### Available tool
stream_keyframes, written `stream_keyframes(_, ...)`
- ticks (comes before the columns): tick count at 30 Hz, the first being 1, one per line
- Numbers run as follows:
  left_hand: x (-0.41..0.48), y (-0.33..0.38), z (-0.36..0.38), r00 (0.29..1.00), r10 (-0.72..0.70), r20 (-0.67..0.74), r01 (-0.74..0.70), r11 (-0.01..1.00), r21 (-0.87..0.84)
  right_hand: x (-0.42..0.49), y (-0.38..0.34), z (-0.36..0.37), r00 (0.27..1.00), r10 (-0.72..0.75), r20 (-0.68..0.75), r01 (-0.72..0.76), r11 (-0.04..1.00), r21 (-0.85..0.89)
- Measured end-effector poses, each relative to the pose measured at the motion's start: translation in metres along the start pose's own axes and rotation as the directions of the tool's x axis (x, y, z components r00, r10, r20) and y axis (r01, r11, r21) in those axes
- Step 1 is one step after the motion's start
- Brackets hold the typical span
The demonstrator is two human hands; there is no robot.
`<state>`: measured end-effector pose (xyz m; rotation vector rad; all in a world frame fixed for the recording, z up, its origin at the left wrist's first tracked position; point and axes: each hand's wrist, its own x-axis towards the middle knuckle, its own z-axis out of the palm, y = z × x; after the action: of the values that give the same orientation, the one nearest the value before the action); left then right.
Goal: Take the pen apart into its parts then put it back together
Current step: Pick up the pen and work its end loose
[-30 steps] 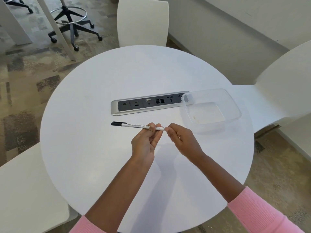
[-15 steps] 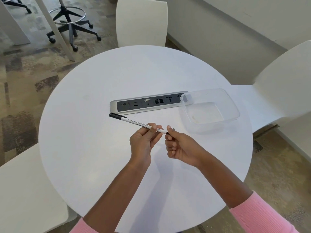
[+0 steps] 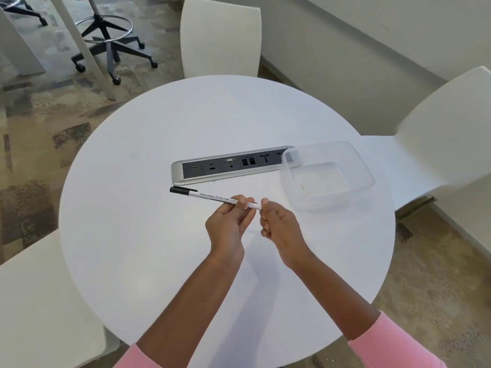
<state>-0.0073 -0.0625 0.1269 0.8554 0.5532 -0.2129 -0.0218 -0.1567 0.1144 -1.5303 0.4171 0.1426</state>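
Held the pen in the air above the round white table, a little beyond both hands. Pinched its white barrel near the right-hand end between the thumb and fingertips of the left hand, palm turned inward, the barrel crossing over the fingertips. Curled the right hand into a loose fist just beside the left, thumb and forefinger closed at the very tip of the pen's right end; could not tell whether a small end piece sat inside that pinch. Kept the pen nearly level, tilted slightly up toward the left, with the black cap and its clip well out to the left of the left hand. Showed dark printed lettering along the barrel between cap and fingers. Left a grey socket strip set into the tabletop just beyond the pen, and a clear plastic tub beyond and to the right of the right hand, one corner overlapping the strip's end. Wore pink sleeves pushed back on both forearms.
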Motion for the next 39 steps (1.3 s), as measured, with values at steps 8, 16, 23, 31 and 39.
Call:
stream_keyframes(8,0.0,0.009,0.0,0.992,-0.121,0.029,0.123,0.989,-0.079,0.009,0.003,-0.027,0.792,-0.56,0.243,0.57,0.536,-0.622)
stream_keyframes(16,0.003,0.008,-0.004,0.994,-0.105,0.032,0.107,0.992,-0.069,-0.002,0.01,-0.023,0.961,-0.245,0.126,0.271,0.918,-0.288)
stream_keyframes(23,0.002,0.003,-0.007,0.995,-0.084,0.052,0.085,0.996,-0.008,-0.002,-0.003,-0.013,0.98,0.121,0.161,-0.127,0.991,0.031)
stream_keyframes(31,0.002,0.005,-0.009,0.998,-0.043,0.054,0.04,0.998,0.052,0.0,-0.005,-0.016,0.987,0.02,0.162,-0.004,0.995,-0.102)
stream_keyframes(39,0.003,0.01,-0.005,0.997,-0.061,0.047,0.061,0.998,0.004,-0.001,-0.003,-0.021,0.944,-0.312,0.102,0.326,0.856,-0.401)
